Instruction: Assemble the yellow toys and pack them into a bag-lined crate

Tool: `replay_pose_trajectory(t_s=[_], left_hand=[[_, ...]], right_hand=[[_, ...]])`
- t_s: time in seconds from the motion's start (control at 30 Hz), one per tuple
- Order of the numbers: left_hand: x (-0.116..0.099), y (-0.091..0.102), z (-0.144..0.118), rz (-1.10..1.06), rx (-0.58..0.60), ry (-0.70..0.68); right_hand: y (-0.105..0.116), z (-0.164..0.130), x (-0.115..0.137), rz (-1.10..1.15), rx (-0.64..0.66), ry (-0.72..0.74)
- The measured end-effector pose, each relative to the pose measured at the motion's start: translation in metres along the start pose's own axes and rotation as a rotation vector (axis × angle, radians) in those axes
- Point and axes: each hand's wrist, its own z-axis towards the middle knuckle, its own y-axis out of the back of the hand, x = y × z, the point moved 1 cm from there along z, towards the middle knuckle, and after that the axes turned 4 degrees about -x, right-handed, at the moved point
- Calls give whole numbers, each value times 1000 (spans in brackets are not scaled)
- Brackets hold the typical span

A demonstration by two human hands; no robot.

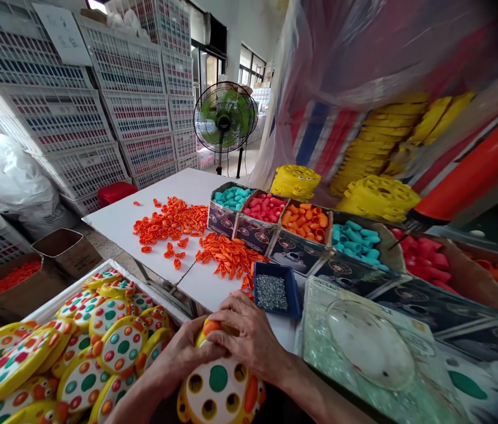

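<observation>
Both hands close on a yellow toy disc (pixel 220 391) at the near table edge: the right hand (pixel 249 335) curls over its top, fingers pressed on an orange piece (pixel 210 325), while the left hand (pixel 182 353) grips its left rim. Just left lies a tray of finished discs (pixel 98 341). Beyond the hands sits a blue screw tray (pixel 290 288), then loose orange parts (pixel 173 221) and boxes of coloured buttons (pixel 270 215)
</observation>
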Motion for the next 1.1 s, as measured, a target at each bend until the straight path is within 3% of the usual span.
replay_pose_trajectory(t_s=[0.17, 0.33, 0.6, 0.87, 1.1], left_hand=[[-7, -4, 0, 116, -53, -28], [-14, -5, 1, 320, -82, -85], [-10, -2, 4, 203, -15, -30], [-17, 0, 4, 288, 12, 27], [-18, 1, 3, 322, -24, 50]], right_hand=[[2, 0, 3, -27, 43, -81], [6, 1, 6, 134, 84, -267], [8, -2, -2, 112, 48, -33], [14, -3, 1, -31, 20, 154], [17, -6, 7, -34, 26, 117]])
